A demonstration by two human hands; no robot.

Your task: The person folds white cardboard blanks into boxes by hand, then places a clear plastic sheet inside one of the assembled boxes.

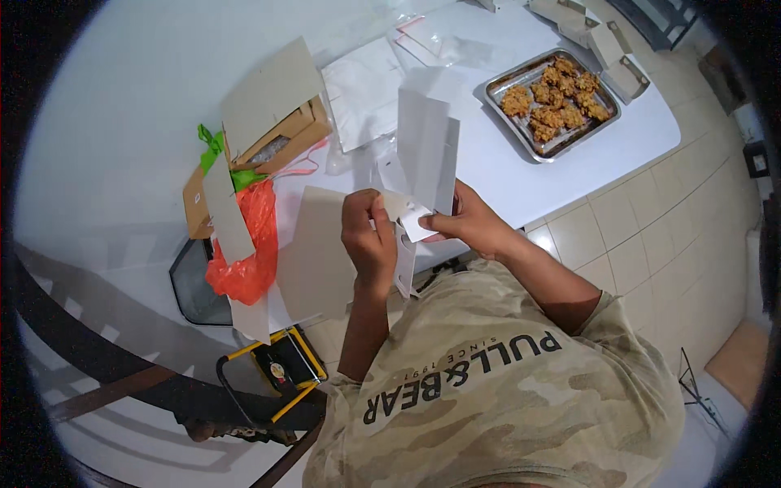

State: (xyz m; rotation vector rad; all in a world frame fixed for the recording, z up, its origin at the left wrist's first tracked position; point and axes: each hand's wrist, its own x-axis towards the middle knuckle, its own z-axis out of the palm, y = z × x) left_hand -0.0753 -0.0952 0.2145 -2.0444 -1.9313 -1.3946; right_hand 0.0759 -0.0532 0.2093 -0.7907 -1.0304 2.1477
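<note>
A partly folded white cardboard box (425, 122) stands up in front of me over the near edge of the table, its tall panels spread. My right hand (472, 221) grips it from the right, with the thumb pressed on a small flap at the lower end. At the left side of that flap, my left hand (370, 236) is closed, its fingers curled and pinching the box's edge. The left fingertips are partly hidden. Below the hands, another slotted flap of the box hangs down.
A metal tray (496, 118) of fried golden-brown pieces (561, 98) sits at right. Folded cardboard boxes (622, 69) stand behind it. White sheets (364, 89) and clear plastic lie at the back. At left are an open carton (281, 134), an orange plastic bag (256, 236) and a yellow-black step stool (289, 366).
</note>
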